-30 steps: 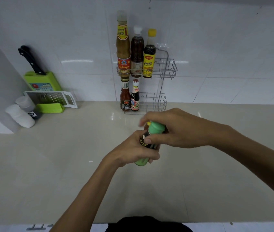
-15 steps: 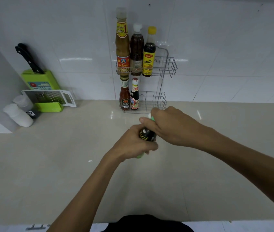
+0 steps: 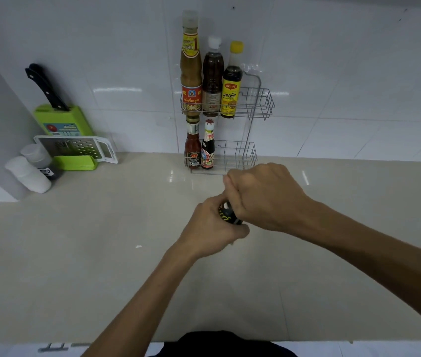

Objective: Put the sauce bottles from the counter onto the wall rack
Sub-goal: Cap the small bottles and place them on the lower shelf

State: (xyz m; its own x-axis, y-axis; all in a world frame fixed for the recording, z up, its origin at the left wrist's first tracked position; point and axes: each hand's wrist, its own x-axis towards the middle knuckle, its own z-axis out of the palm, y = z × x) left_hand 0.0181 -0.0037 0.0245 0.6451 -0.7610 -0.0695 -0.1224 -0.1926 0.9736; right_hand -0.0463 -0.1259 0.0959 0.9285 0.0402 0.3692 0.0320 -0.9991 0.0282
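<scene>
Sauce bottle with a dark body and yellow-lettered label (image 3: 228, 215) sits at the centre of the frame, above the beige counter (image 3: 101, 253); we grip it with both hands. Our left hand (image 3: 210, 229) wraps its lower part, and our right hand (image 3: 263, 195) closes over its top, hiding the cap. At upper centre, the white wire wall rack (image 3: 258, 104) holds three tall bottles on its top shelf and two small ones at the left of its lower shelf. A green knife block (image 3: 64, 122) stands at the left.
</scene>
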